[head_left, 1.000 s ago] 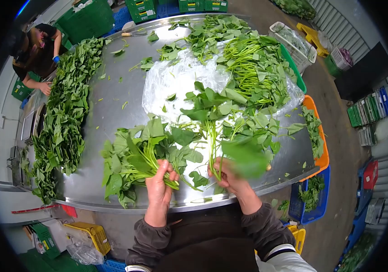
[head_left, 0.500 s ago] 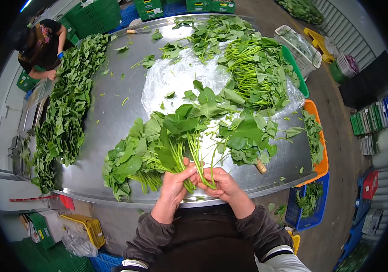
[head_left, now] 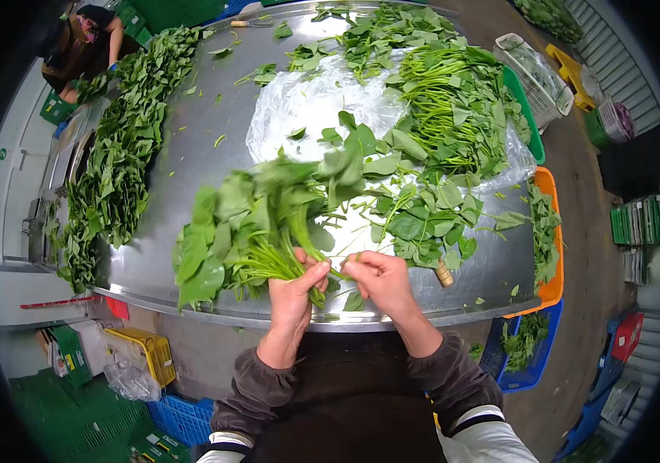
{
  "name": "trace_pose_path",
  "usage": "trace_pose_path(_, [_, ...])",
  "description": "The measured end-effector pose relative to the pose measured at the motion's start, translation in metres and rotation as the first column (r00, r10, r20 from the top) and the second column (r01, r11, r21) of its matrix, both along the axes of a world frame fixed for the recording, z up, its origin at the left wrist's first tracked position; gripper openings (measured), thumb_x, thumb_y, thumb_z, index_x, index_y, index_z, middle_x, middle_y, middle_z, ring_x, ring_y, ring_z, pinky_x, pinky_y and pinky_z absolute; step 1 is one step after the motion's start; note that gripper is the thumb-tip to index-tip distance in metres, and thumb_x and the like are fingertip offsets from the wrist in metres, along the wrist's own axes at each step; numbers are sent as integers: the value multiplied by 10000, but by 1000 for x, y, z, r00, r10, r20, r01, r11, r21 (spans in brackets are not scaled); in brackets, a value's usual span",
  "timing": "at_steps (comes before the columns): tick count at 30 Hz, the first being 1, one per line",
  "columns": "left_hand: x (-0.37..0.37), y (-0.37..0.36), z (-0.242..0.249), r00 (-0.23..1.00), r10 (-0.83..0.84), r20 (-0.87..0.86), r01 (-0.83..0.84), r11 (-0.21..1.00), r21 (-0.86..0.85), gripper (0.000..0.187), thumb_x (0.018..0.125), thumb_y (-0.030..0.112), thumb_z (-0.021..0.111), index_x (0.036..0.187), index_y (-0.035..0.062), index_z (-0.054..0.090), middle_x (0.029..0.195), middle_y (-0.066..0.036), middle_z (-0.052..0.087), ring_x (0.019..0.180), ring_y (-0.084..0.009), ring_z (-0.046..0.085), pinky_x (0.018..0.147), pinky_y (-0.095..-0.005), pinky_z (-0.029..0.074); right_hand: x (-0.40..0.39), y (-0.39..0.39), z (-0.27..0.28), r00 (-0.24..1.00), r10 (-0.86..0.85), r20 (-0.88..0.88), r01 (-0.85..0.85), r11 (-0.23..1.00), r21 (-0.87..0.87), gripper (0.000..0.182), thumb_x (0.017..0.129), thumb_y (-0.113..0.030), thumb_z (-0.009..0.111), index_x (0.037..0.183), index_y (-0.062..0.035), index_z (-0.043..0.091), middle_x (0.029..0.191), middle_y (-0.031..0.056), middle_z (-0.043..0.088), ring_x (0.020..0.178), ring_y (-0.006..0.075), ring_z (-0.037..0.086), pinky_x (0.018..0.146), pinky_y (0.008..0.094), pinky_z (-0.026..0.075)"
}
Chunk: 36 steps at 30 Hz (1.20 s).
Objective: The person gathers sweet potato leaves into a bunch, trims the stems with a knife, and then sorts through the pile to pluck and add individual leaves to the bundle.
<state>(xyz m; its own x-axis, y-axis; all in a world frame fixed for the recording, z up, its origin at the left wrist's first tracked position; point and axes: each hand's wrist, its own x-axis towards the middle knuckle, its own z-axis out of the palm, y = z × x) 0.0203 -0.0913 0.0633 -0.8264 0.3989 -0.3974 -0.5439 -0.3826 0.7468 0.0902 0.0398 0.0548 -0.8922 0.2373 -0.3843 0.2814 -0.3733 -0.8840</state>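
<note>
My left hand is closed around the stems of a bunch of leafy greens, whose leaves fan out up and to the left, partly blurred by motion. Beside it, my right hand is pinched at the end of a green stem that reaches out from the bunch; the fingertips partly hide it. Loose leafy stems lie just beyond my right hand. Near them rests a short wooden handle, its far end covered by leaves.
A clear plastic sheet lies mid-table beside a big pile of stems. Along the left runs a long row of greens, with another person behind it. Orange and blue crates stand at the right edge.
The stems that were between both hands have joined the bunch in my left hand. My right hand has moved slightly right and up, from several stems to one stem end. The view has shifted.
</note>
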Motion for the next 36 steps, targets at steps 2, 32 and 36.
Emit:
trace_pose_path(2, [5,0,1,995,95,-8,-95,995,18,260,741,-71,597,859,92,433,787,-94,518,554,-110,423,510,-253,361,-1,-2,2,970,-228,-79,233,971,49,160,854,-119,548,859,33,599,675,21,573,465,32,434,418,177,331])
trace_pose_path(32, [-105,-222,12,959,12,285,-231,616,753,204,914,197,451,1022,24,465,682,1,385,533,-78,335,504,-215,311,-23,-110,-71,981,3,193,-184,319,930,205,755,-200,632,857,-30,581,728,96,594,604,264,573,539,351,453])
trace_pose_path(36, [-116,-210,6,940,-60,336,-187,733,654,193,894,177,494,1025,36,476,680,5,378,543,-86,341,515,-220,304,-31,-114,-20,991,-118,55,82,893,443,206,775,-106,637,930,7,563,659,40,575,458,104,503,452,241,398])
